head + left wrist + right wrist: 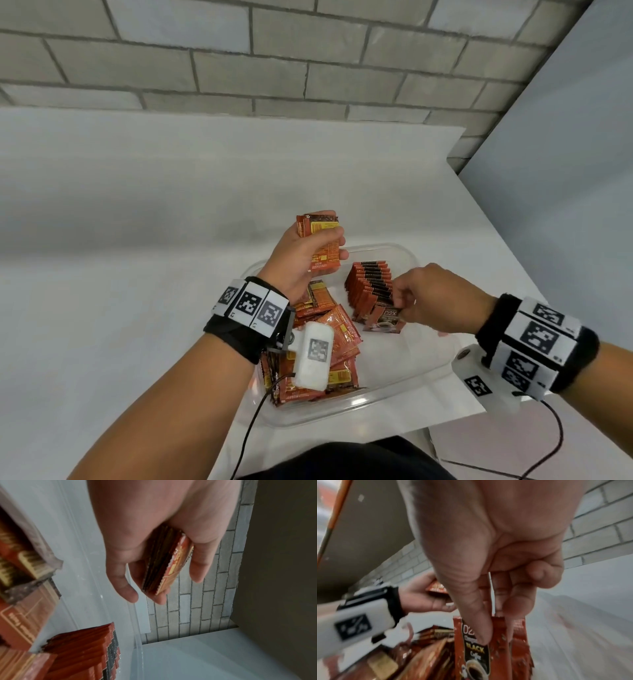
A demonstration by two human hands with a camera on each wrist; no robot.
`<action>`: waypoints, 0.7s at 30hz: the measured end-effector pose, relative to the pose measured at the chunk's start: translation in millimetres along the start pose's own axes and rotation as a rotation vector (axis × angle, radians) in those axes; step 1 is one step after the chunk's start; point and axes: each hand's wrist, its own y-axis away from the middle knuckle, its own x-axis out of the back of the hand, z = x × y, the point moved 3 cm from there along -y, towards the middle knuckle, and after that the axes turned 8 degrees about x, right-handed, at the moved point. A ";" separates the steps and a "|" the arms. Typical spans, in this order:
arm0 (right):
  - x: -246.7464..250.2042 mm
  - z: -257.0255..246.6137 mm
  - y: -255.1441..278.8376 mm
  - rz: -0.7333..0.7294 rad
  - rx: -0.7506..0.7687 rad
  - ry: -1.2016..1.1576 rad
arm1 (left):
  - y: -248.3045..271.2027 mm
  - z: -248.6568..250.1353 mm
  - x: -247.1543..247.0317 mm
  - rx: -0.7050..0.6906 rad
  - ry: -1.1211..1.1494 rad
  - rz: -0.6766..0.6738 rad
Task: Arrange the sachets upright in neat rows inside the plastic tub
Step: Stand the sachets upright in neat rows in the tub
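- The left hand [301, 260] is raised above the far left corner of the plastic tub [394, 407], its fingers [199, 566] and thumb curled around a small stack of sachets [320, 243] held edge-up
- In the left wrist view the stack [164, 566] sits between the thumb on one side and the fingers on the other, with the fingertips just past its lower edge
- The right hand [435, 301] reaches down into the tub, thumb and fingers [517, 597] pinching the top edge of a single sachet [385, 320] printed with a coffee cup
- That pinched sachet stands at the near end of a row of upright sachets [371, 284], touching the row just beyond the right fingertips
- The clear tub rests on a white table [137, 212] and holds the upright row along its far right part
- A loose pile of sachets [322, 346] lies flat and overlapping in the tub's left part, beneath the left wrist
- The tub floor below the right wrist is bare
- A grey brick wall [239, 58] rises beyond the table
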 end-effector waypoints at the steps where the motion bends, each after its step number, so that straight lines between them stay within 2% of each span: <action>1: -4.9 0.8 -2.0 -0.018 -0.001 0.068 | -0.2 -0.1 -0.1 -0.001 -0.004 0.000; 3: -12.1 2.9 -6.9 -0.042 -0.002 0.149 | -0.3 0.0 -0.1 0.002 -0.006 0.000; 9: -16.8 -1.3 -14.0 -0.053 0.006 0.188 | 0.4 0.1 0.0 0.007 -0.021 -0.003; 18: -18.3 -16.8 -16.7 -0.189 0.021 0.436 | 4.0 1.7 -1.4 -0.003 -0.027 -0.013; 21: -15.5 -18.6 -18.4 -0.149 0.009 0.470 | 4.6 2.2 -1.7 -0.005 -0.031 -0.011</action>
